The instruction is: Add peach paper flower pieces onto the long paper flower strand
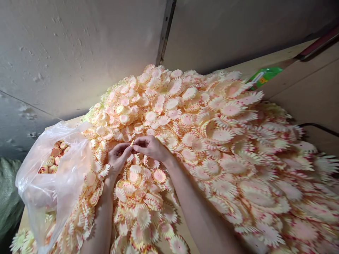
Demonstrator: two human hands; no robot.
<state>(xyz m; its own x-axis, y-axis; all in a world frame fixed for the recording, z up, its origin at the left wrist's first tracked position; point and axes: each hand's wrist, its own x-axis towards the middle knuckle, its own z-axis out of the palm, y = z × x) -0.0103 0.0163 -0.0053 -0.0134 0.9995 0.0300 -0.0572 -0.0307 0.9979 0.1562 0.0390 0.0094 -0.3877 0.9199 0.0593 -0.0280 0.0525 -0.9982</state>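
Observation:
My left hand and my right hand meet over the middle of a big heap. Between their fingertips is one small pale flower-shaped petal piece with a fringed, reddish edge. Thumb and fingers of each hand pinch it, and the fingers hide part of it. All around lie loose petal pieces, cream to pale pink discs with toothed rims and red-tinged tips. A narrower pile of the same pieces lies between my forearms.
On the left, a translucent plastic bag holds small rounded red-and-cream pieces. A green packet lies at the heap's back right. Pale wall panels rise behind. A dark cable runs at the right, and a dark green sack stands far left.

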